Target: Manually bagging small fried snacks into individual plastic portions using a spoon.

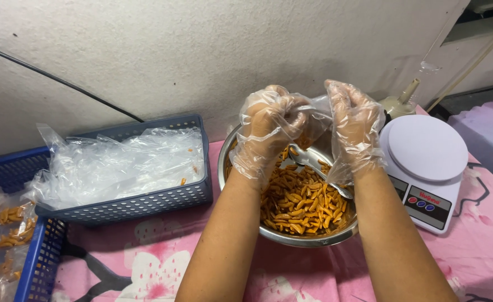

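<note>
Forearms fill the bottom of my view, both rising from the lower edge toward the middle, and under them I see a pink cloth (146,263) printed with white and dark flowers, the largest surface here. On its left sit two blue plastic baskets: the bigger one (39,263) at the far left edge holds filled bags of orange snacks (3,223), and the darker slotted basket (129,204) resting partly over it is stuffed with empty clear plastic bags (118,165). Right of centre I make out a round steel bowl (291,237) heaped with orange, finger-shaped snacks (299,204); a metal spoon (319,170) lies across them, its handle running toward the bowl's right side. Just beside the bowl on the right stands a white kitchen scale (425,162) with a round platform and three small buttons on its front. Above the bowl I hold both hands, each in a thin clear disposable glove. My left hand (269,126) is clenched on a small clear bag (312,120), and my right hand (354,126) pinches the same bag from the other side, so it is stretched between them over the bowl's far rim. I cannot tell whether the bag has anything in it.
</note>
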